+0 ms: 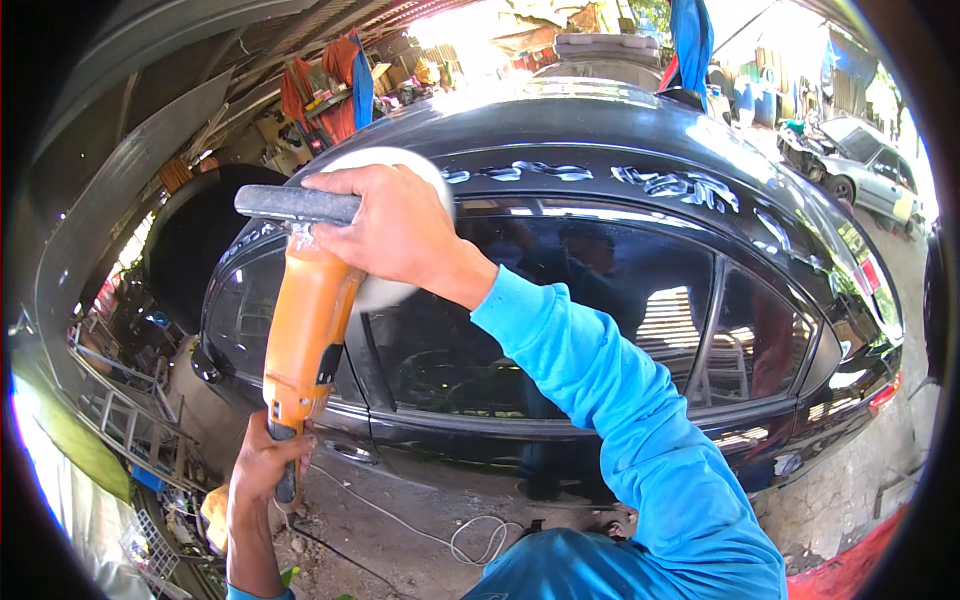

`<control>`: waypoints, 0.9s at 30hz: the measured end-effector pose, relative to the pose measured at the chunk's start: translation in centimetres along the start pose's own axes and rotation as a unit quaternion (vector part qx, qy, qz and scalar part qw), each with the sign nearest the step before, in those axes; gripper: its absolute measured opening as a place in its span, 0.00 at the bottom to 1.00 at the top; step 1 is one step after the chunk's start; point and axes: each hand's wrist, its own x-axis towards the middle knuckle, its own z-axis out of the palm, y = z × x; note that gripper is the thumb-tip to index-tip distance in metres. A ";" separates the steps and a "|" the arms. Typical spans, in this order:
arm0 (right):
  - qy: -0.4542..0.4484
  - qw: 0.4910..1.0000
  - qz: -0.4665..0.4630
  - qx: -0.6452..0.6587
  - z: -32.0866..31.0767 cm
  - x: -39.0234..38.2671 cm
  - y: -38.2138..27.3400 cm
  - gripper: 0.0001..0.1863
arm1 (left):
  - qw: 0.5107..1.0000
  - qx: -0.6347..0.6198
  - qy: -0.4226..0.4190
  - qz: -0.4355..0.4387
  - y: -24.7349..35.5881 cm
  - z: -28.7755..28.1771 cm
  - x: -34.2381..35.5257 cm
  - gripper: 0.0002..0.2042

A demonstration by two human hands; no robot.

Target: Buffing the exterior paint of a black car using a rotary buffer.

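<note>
An orange car polisher [305, 330] stands across the side of a black car [480, 455]. My right hand [395, 225] wraps round its black front handle [290, 204]. Below, my left hand [265, 460] is closed round the rear grip [287, 485], where the black cord comes out. Behind my right hand shows the round white pad [430, 180], held against the edge of the car's roof above the door windows. White smears of paste [675, 188] run along the roof edge to the right of the pad.
A white cable [480, 540] lies coiled on the ground beside the car. Metal frames like a ladder [130, 425] stand at the left. A silver car [870, 165] is parked at the far right. Red and blue cloths [345, 85] hang at the back left.
</note>
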 end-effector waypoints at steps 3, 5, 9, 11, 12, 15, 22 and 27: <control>0.018 0.998 0.036 -0.042 -2.0 0.5 0.7 0.21 | 0.999 0.008 -0.039 -0.022 2.5 1.2 0.8 0.16; 0.007 0.997 0.071 -0.030 -2.9 0.6 0.6 0.21 | 0.999 -0.001 -0.014 -0.051 3.7 1.8 0.9 0.14; -0.004 0.996 0.085 -0.031 -4.0 1.6 1.1 0.21 | 0.993 0.014 -0.070 -0.099 6.2 2.0 1.2 0.14; 0.005 0.998 0.064 -0.012 -3.5 1.9 1.7 0.21 | 0.992 0.017 -0.060 -0.105 6.5 1.6 1.5 0.15; 0.008 0.998 0.066 -0.009 -3.2 2.2 2.0 0.21 | 0.993 0.024 -0.049 -0.106 6.6 1.3 1.5 0.14; -0.005 0.997 0.079 0.014 -1.4 3.0 2.7 0.21 | 0.993 0.051 -0.027 -0.102 6.1 -0.6 2.6 0.16; 0.016 0.997 0.046 0.060 1.5 2.9 4.3 0.22 | 0.992 0.069 -0.062 -0.087 5.8 -3.5 4.8 0.12; 0.110 0.987 -0.070 0.097 0.3 0.7 6.9 0.22 | 0.991 0.087 -0.057 -0.083 6.9 -3.7 6.4 0.11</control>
